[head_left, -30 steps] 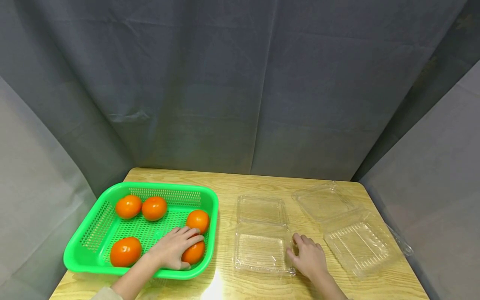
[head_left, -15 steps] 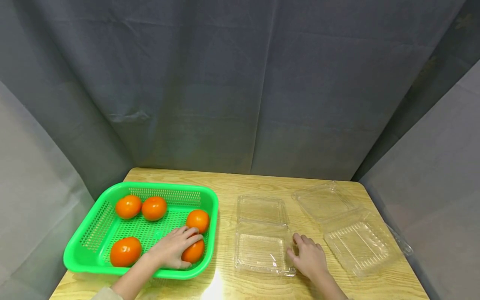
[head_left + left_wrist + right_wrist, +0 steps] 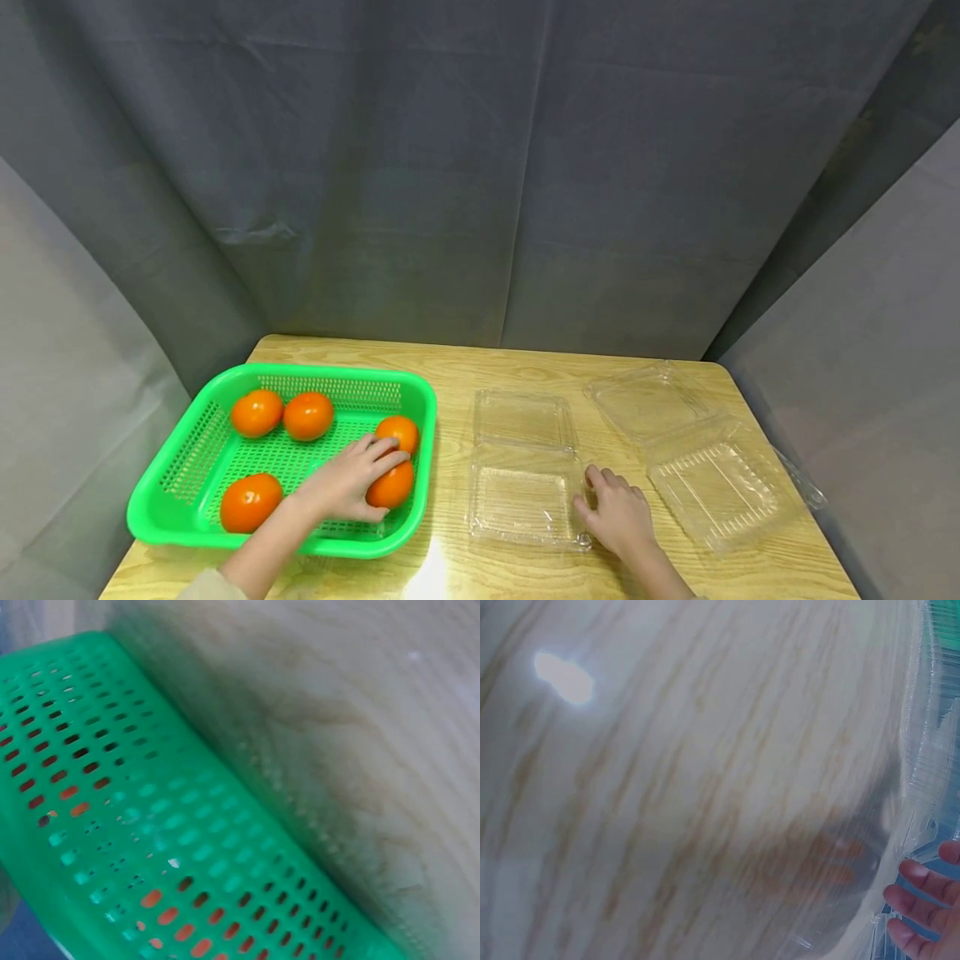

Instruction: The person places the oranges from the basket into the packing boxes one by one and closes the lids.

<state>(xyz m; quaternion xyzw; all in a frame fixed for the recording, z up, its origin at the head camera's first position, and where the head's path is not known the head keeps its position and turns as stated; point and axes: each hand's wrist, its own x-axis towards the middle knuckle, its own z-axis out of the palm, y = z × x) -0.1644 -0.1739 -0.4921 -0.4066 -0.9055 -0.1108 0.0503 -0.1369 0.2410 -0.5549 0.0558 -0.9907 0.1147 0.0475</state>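
Left hand (image 3: 341, 490): fingers curled over an orange fruit (image 3: 392, 486), grasping it inside the green basket (image 3: 172, 508).
Right hand (image 3: 619, 520): relaxed fingers resting against the clear clamshell box (image 3: 522, 497), gripping nothing.

Bare hands — perhaps beige sleeve (image 3: 213, 585).

Bright green perforated basket (image 3: 197, 454); glossy orange fruit (image 3: 257, 413); clear ribbed clamshell boxes (image 3: 522, 500); pale wood-grain bench (image 3: 517, 367); grey curtain (image 3: 480, 167).
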